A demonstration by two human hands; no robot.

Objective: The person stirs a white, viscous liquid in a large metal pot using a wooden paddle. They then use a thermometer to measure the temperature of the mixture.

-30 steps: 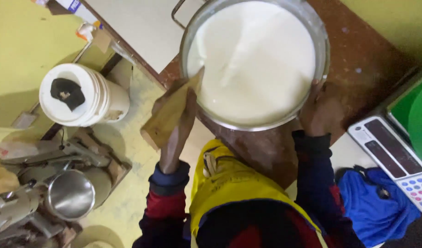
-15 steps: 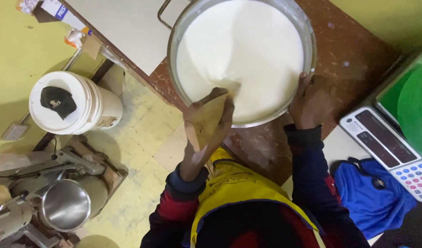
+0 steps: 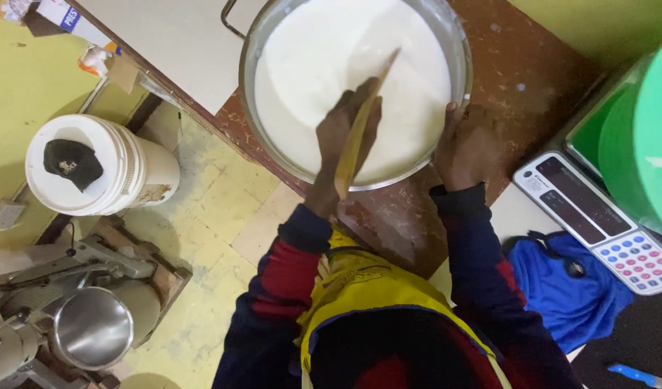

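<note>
— Over the big round steel basin (image 3: 462, 54) on the reddish-brown counter (image 3: 540, 79), what are the hands doing?

— The left hand (image 3: 345, 133) is clenched round a long flat wooden paddle (image 3: 360, 130), whose far end dips into the smooth white liquid (image 3: 323, 57) that fills the basin nearly to the brim. The right hand (image 3: 466, 148) lies against the basin's near rim, fingers curled at the edge, steadying it.

— How far along does the stirring look?

— I'd judge it well in hand: the surface looks even, no lumps showing, though what lies below can't be seen.

— Anything crowding the work?

— To the right, a weighing scale with a coloured keypad (image 3: 605, 223) sits near a green plastic tub (image 3: 644, 137); blue cloth (image 3: 561, 288) lies below it. Down left on the floor stands a white lidded bucket (image 3: 93, 166) and a shiny steel mixer bowl (image 3: 93, 328). Nothing blocks the paddle.
</note>
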